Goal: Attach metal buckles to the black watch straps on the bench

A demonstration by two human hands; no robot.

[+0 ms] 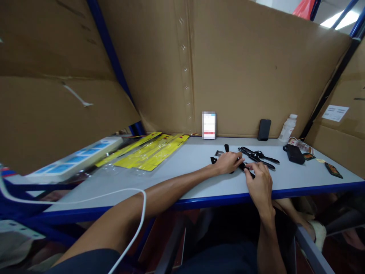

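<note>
My left hand (228, 163) reaches across the white table top, its fingers curled over one end of a slim black piece (251, 174). My right hand (260, 182) pinches the same piece from the near side, close to the table's front edge. What kind of thing it is cannot be made out. Just beyond my hands lie several slender black tools (258, 155) with long handles, some crossing each other. A small black part (213, 160) rests left of my left hand, and a short black rod-like part (226, 147) lies behind it.
Yellow blister cards (151, 158) and a white power strip (76, 160) lie on the left. Against the cardboard wall (242, 76) stand a lit screen (209, 125), a dark phone (264, 129) and a bottle (287, 128). A black box (295, 154) sits right. A white cable (99, 196) crosses my left arm.
</note>
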